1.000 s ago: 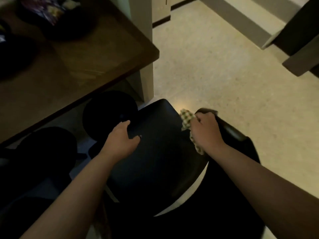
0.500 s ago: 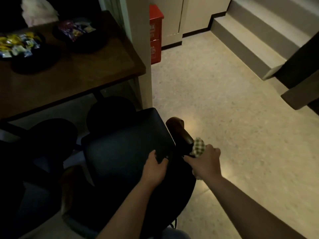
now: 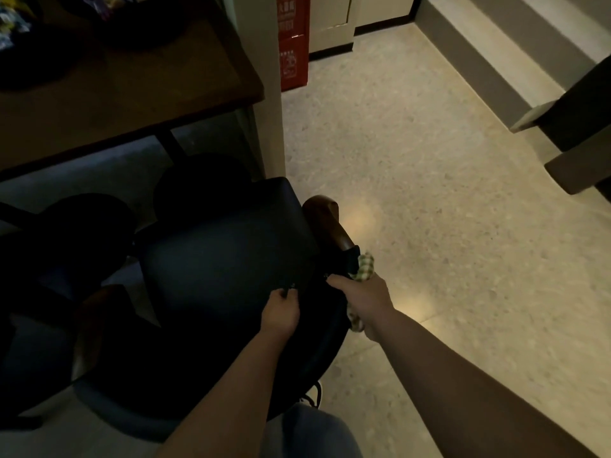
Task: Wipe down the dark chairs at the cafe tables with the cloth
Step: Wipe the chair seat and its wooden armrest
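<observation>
A: Looking down from your head, your right hand (image 3: 363,297) is squeezed around the cloth (image 3: 363,266), right by the brown armrest (image 3: 327,223) of the chair (image 3: 224,259).

B: And your left hand (image 3: 280,313) pinches the seat's back edge, fingers curled.

A: It's dark. You could miss spots, or the cloth could slip out if you loosen up.

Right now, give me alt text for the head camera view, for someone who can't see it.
A person's right hand grips a checked cloth against the wooden armrest of a dark chair, while the left hand holds the seat's rear edge. A wooden table stands beyond, with a red cabinet and speckled floor to the right.
</observation>
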Demonstrator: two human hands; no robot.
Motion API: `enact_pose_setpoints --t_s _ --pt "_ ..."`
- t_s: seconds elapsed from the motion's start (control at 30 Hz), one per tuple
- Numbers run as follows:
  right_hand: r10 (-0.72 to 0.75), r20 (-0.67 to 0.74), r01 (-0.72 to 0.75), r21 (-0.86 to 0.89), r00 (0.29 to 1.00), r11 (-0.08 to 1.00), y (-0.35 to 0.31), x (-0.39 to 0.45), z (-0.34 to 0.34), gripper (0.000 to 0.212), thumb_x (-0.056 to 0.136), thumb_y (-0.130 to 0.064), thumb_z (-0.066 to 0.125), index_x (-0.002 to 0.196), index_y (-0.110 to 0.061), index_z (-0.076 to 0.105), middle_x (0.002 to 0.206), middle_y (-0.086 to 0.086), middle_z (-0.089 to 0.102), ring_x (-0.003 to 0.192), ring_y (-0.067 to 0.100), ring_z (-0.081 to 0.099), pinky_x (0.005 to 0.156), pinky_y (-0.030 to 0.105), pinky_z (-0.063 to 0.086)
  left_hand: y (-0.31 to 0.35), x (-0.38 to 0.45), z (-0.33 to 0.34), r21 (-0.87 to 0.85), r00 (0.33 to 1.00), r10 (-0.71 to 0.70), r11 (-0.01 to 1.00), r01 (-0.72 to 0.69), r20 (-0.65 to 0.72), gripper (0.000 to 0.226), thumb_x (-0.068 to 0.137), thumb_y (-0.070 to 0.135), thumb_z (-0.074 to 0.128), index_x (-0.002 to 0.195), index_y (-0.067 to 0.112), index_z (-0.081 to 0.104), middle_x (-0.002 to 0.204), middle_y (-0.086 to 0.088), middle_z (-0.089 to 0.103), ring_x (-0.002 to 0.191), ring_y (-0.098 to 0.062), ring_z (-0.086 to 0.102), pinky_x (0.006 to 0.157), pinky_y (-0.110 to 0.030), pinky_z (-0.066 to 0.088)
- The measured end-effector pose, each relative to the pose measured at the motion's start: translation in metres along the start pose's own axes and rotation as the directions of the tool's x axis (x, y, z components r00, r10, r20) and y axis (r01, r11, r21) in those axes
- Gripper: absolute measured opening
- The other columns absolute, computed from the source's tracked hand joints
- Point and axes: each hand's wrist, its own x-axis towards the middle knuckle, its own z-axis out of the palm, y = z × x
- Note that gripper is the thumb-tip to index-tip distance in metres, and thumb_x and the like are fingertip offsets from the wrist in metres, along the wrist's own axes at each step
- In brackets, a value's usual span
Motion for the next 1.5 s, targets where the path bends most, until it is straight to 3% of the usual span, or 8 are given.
enact_pose_setpoints --t_s 0.27,0.37,0.47,0.63,0.8,1.07,1.3,1.5 --pt "0.057 0.116 -0.062 0.040 0.992 0.997 -0.001 0.009 -0.008 0.026 0.064 -0.021 0.081 0.087 -0.015 0.070 0.082 0.008 0.073 0.078 0.026 0.070 0.063 0.034 0.058 -0.004 0.034 0.010 0.247 0.963 -0.031 0.968 -0.038 0.268 0.053 0.103 0.045 0.029 0.137 0.010 0.051 0.142 -0.016 0.048 0.125 -0.030 0.048 0.094 -0.027 0.034" --pt "0.043 0.135 -0.050 0.052 0.990 0.997 -0.001 0.012 -0.011 0.020 0.065 -0.018 0.080 0.083 -0.016 0.071 0.072 0.003 0.073 0.065 0.019 0.071 0.053 0.027 0.055 -0.002 0.044 0.011 0.176 0.937 -0.080 0.984 0.020 0.341 0.052 0.100 0.052 0.032 0.132 0.020 0.056 0.138 -0.016 0.051 0.123 -0.030 0.051 0.107 -0.034 0.035" --pt "0.035 0.149 -0.043 0.047 0.988 0.998 -0.001 0.014 -0.011 0.020 0.067 -0.016 0.080 0.085 -0.017 0.071 0.072 0.001 0.074 0.065 0.016 0.071 0.052 0.024 0.053 -0.001 0.049 0.011 0.027 0.916 -0.139 0.990 0.139 0.376 0.063 0.085 0.066 0.047 0.123 0.018 0.063 0.129 -0.012 0.060 0.113 -0.027 0.059 0.108 -0.041 0.041" --pt "0.026 0.156 -0.034 0.049 0.987 0.998 -0.009 0.018 -0.007 0.020 0.069 -0.011 0.078 0.087 -0.014 0.071 0.076 0.004 0.074 0.070 0.021 0.072 0.058 0.028 0.056 0.007 0.050 0.008 -0.027 0.909 -0.168 0.981 0.192 0.383 0.102 0.049 0.080 0.051 0.129 0.017 0.062 0.123 -0.011 0.063 0.109 -0.027 0.061 0.105 -0.043 0.043" --pt "0.018 0.171 -0.029 0.065 0.985 0.997 -0.022 0.026 0.000 0.018 0.071 -0.008 0.077 0.088 -0.011 0.070 0.077 0.007 0.074 0.071 0.023 0.071 0.056 0.028 0.054 0.015 0.060 0.000 -0.012 0.908 -0.147 0.986 0.165 0.393 0.082 0.076 0.074 0.048 0.134 0.016 0.058 0.125 -0.010 0.061 0.109 -0.025 0.059 0.105 -0.040 0.042" --pt "0.014 0.188 -0.019 0.028 0.982 0.999 -0.050 0.044 0.020 0.022 0.071 -0.010 0.077 0.091 -0.012 0.070 0.081 0.007 0.074 0.078 0.025 0.071 0.066 0.032 0.057 0.032 0.084 -0.017 -0.018 0.919 -0.120 0.990 0.137 0.376 0.072 0.086 0.068 0.045 0.136 0.018 0.056 0.132 -0.010 0.057 0.115 -0.025 0.056 0.106 -0.039 0.041" --pt "0.028 0.193 -0.036 0.040 0.981 0.999 -0.077 0.060 0.043 0.023 0.071 -0.009 0.076 0.093 -0.012 0.070 0.085 0.009 0.074 0.078 0.025 0.072 0.063 0.032 0.056 0.055 0.105 -0.039 -0.028 0.927 -0.125 0.989 0.145 0.355 0.111 0.047 0.084 0.047 0.136 0.018 0.056 0.132 -0.007 0.058 0.117 -0.025 0.056 0.109 -0.040 0.039" --pt "0.030 0.172 -0.037 0.039 0.985 0.999 -0.100 0.074 0.067 0.022 0.070 -0.008 0.077 0.091 -0.011 0.070 0.084 0.010 0.074 0.078 0.027 0.071 0.063 0.033 0.058 0.074 0.125 -0.060 -0.038 0.939 -0.092 0.993 0.111 0.332 0.106 0.048 0.082 0.046 0.133 0.020 0.059 0.132 -0.008 0.058 0.116 -0.024 0.056 0.108 -0.039 0.039"
